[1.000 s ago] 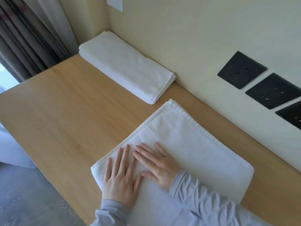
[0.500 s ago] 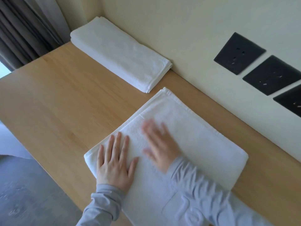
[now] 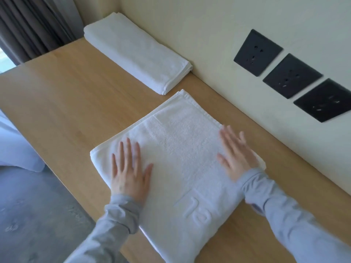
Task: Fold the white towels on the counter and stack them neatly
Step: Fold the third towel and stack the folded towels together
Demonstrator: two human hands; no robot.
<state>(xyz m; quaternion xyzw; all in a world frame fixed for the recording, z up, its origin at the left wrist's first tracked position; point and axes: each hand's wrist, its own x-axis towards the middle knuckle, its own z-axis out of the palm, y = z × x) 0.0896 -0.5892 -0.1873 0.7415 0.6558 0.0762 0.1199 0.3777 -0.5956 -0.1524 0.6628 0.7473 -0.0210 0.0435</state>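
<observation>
Item: part-folded towel [image 3: 180, 158], near side of counter [image 3: 66, 101]; left hand [image 3: 129, 168] and right hand [image 3: 235, 154] flat on it, fingers straight (gripping nothing); I'd smooth outward evenly, edges squared, before the next fold.

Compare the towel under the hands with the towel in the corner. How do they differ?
The near towel is a broad, squarish fold; the far towel is a narrow, long one. The left hand and right hand lie flat on the near towel; no hand touches the far towel. The near towel shows raised lettering; the far towel shows none. Both are white and lie on the counter.
</observation>
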